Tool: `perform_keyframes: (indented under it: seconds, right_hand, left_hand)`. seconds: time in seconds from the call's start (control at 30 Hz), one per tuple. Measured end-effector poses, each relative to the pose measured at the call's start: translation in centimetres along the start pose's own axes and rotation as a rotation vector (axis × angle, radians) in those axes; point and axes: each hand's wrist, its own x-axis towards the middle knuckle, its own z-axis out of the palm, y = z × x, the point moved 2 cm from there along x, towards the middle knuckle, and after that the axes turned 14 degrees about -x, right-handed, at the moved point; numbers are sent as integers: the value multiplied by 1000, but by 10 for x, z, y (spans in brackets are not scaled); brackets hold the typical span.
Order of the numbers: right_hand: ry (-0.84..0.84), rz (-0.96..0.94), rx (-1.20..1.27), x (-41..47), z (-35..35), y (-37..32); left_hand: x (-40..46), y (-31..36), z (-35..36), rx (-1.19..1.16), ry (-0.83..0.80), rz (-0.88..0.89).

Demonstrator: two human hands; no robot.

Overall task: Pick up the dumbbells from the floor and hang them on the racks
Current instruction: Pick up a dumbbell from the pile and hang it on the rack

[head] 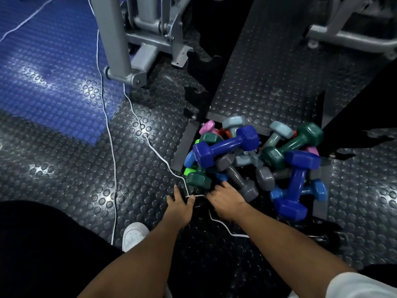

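Both bare arms reach down to the near edge of the pile. The left hand [179,206] pinches a thin white cable [111,145]; the right hand [224,200] curls into shadow at the pile's six o'clock, its grasp hidden. Beyond, glossy hex-ended vinyl dumbbells [253,162], purple, green, grey, blue, pink, lie tangled on studded black rubber floor [75,168], with a grey steel machine frame [116,39] at eleven o'clock.

A gym is indicated: studded rubber floor [268,67], grey machine frames [120,39], and coloured dumbbells [253,160] are seen piled together.
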Motion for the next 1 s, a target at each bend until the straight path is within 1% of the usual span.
perform_keyframes:
  seconds: [0.13, 0.27, 0.5, 0.57, 0.63, 0.73, 0.87, 1.0]
  right_hand:
    - [-34, 15, 79, -3, -7, -3]
    - [-147, 54, 225, -9, -23, -7]
    - [-320, 68, 335, -39, -62, 1]
    - [-359, 48, 324, -54, -74, 11]
    - [-414, 24, 298, -72, -85, 25]
    - [-496, 23, 277, -100, -93, 47]
    - [-593, 107, 330, -151, -98, 82]
    - [-599, 245, 452, -200, -95, 118]
  left_hand:
    - [-2, 1, -3, -15, 15, -9]
    - [0, 3, -6, -26, 42, -22]
    - [-8, 1, 4, 13, 47, 23]
    - [-11, 1, 11, 28, 4, 16]
    - [-18, 8, 16, 83, -83, 2]
    - [-30, 30, 24, 141, -165, 87]
    - [-46, 67, 42, 216, -241, 198]
    - [-73, 121, 71, 201, -355, 315]
